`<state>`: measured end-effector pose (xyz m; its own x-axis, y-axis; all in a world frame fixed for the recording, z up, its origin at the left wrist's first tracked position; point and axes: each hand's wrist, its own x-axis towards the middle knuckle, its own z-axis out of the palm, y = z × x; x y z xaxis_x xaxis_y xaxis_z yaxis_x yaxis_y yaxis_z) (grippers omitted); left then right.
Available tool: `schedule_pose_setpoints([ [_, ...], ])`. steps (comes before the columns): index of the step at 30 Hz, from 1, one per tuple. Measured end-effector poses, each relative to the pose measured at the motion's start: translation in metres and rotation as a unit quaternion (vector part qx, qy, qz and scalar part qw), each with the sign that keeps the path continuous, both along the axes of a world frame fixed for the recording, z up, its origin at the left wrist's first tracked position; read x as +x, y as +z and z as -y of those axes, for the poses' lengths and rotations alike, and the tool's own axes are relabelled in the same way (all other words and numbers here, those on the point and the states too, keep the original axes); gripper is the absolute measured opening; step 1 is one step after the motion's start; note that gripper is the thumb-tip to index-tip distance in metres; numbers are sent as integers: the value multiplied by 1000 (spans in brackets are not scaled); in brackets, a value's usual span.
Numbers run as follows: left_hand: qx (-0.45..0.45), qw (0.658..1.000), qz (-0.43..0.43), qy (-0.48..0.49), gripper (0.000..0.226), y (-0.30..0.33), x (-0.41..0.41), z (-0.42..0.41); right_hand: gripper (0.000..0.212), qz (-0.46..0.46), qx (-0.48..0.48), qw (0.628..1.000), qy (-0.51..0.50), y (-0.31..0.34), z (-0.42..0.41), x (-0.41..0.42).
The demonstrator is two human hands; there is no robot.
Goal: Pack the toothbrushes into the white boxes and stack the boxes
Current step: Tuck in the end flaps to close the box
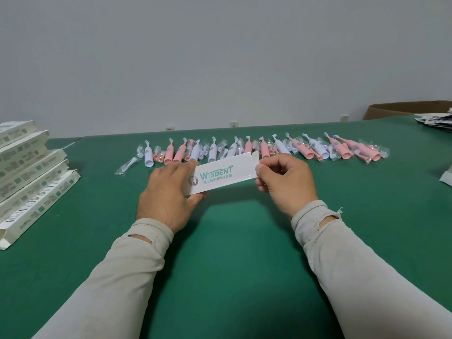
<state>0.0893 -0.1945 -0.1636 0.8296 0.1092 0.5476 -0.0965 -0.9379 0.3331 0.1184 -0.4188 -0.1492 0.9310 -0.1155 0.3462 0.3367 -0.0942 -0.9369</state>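
Both hands held one white box (221, 174) in the air above the middle of the green surface (232, 253). The left hand (166, 192) wrapped its fingers round the box's left end, while the right hand (285, 182) pinched the right end, where a small end flap (255, 156) stood open. The box was a slim, flat-sided carton of smooth white card printed with teal lettering. Whether it already held a toothbrush could not be seen. Both arms wore pale, soft sleeves with worn holes near the cuffs. Just beyond the box, a long row of toothbrushes (264, 150) lay across the surface, rounded pink and white plastic handles, with small parts in crinkled clear wrappers among them. At the far left, a stack of white boxes (27, 172) leaned in overlapping layers, one with its end flap open. The work looked partly done: several boxes were stacked, yet many toothbrushes remained unpacked. A brown cardboard carton (411, 108) and loose papers (437, 123) sat at the far right.
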Motion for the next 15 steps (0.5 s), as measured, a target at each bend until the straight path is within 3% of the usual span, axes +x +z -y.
schedule_pose_setpoints([
  [6, 4, 1000, -10, -1, 59, 1, -1, 0, 14, 34, -65, 997, -35, -1, 0, 1],
  [10, 4, 1000, -7, -7, 60, 1, -1, 2, 14, 10, -18, 999, -29, 0, 0, 1],
  [15, 16, 1000, -9, -8, 60, 0, 0, 1, 30, 13, -29, 999, 4, 0, -2, 0],
])
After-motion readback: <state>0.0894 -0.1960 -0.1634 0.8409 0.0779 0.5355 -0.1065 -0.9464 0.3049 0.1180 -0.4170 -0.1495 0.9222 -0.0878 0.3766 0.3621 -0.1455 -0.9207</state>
